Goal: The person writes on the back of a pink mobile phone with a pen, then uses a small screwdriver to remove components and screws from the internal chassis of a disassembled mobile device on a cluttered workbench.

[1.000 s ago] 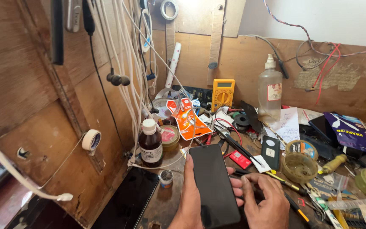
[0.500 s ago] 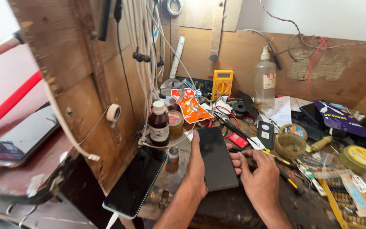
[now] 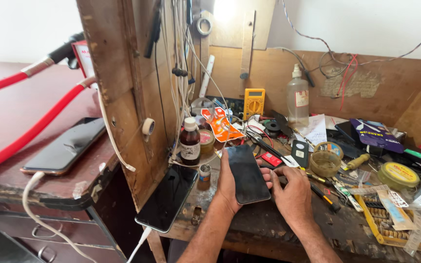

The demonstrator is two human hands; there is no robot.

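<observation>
A black smartphone (image 3: 247,173) with a dark screen lies face up over the cluttered wooden workbench (image 3: 269,229). My left hand (image 3: 226,187) grips it along its left edge from beneath. My right hand (image 3: 291,191) rests against the phone's right edge, fingers curled at its side. A second dark phone (image 3: 167,196) leans at the bench's left edge with a white cable plugged into its bottom.
A brown bottle (image 3: 189,141), a small jar (image 3: 206,141), a yellow multimeter (image 3: 254,103), a clear spray bottle (image 3: 297,100), tools, tins and a yellow tray (image 3: 391,229) crowd the bench. A wooden panel (image 3: 127,97) with hanging cables stands left. Another phone (image 3: 66,146) lies on the red-brown counter.
The view has pulled back and swung left, showing the red-brown counter, red hoses and the third phone. Both hands still hold the black phone in the same place.
</observation>
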